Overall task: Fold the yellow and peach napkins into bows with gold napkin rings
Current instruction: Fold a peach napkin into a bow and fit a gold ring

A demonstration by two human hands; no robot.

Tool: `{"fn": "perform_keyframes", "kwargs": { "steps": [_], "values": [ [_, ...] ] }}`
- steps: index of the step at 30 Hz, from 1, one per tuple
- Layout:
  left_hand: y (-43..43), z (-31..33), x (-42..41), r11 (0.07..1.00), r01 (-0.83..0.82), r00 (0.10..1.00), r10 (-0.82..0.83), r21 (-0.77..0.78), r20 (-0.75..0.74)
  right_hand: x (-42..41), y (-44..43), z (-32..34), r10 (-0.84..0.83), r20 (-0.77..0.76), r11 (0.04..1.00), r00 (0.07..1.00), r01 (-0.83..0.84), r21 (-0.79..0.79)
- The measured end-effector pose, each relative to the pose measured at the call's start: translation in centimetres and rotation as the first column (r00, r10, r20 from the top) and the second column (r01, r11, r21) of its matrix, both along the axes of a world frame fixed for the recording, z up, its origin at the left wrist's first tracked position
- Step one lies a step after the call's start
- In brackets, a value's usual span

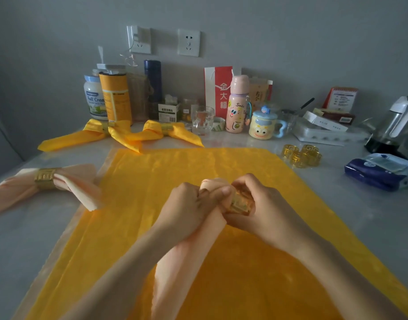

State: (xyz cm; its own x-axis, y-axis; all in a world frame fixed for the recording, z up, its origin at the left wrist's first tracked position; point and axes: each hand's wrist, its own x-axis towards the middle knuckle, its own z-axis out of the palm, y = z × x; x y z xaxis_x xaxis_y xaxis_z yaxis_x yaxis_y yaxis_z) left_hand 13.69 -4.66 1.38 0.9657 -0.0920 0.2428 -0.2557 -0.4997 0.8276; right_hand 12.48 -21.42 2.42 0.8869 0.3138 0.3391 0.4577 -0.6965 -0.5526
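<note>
Peach napkin (182, 262) trails from lower centre to mid-frame | left hand (187, 204) grips its bunched fold, likely to feed it | right hand (260, 204) clasps gold ring (241, 204) steady against it | spare rings (301, 157) right of centre

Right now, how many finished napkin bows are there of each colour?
Yellow bows: 2
Peach bows: 1
Total: 3
</note>
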Motion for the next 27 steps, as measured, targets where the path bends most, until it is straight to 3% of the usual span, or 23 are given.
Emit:
{"fn": "perform_keyframes", "kwargs": {
  "steps": [3,6,8,12,15,17,22,27],
  "values": [
    [-0.4,0.0,-0.1,0.999,0.040,0.979,-0.042,-0.014,-0.199,0.2,-0.4,-0.2,-0.003,0.098,0.997,0.995,0.011,-0.082],
    [0.4,0.5,0.0,0.968,0.218,0.842,-0.252,-0.128,-0.476,0.5,-0.8,-1.0,-0.006,0.288,0.979,0.958,0.065,-0.195],
    [1.3,-0.2,1.0,0.946,0.295,0.789,-0.320,-0.133,-0.525,0.6,-1.0,-1.1,0.000,0.314,0.977,0.949,0.067,-0.201],
    [2.1,-2.4,0.9,0.926,0.366,0.786,-0.363,-0.097,-0.500,0.4,-1.0,-0.7,0.103,0.292,0.977,0.951,-0.042,-0.208],
    [1.0,-0.2,0.8,0.930,0.271,0.857,-0.351,-0.247,-0.379,0.0,-0.5,-0.5,0.059,0.231,0.990,0.971,-0.027,-0.140],
    [1.9,1.1,0.1,0.929,0.312,0.889,-0.359,-0.199,-0.285,-0.2,-0.4,-0.4,0.028,0.189,0.997,0.982,-0.013,-0.076],
    [1.9,1.4,0.1,0.926,0.321,0.885,-0.368,-0.198,-0.287,-0.1,-0.9,0.1,0.100,0.130,0.992,0.986,-0.090,-0.083],
    [1.5,0.9,0.2,0.953,0.237,0.956,-0.263,-0.189,-0.127,-0.1,-0.9,0.5,0.112,0.078,0.994,0.991,-0.111,-0.015]
  ]
}}
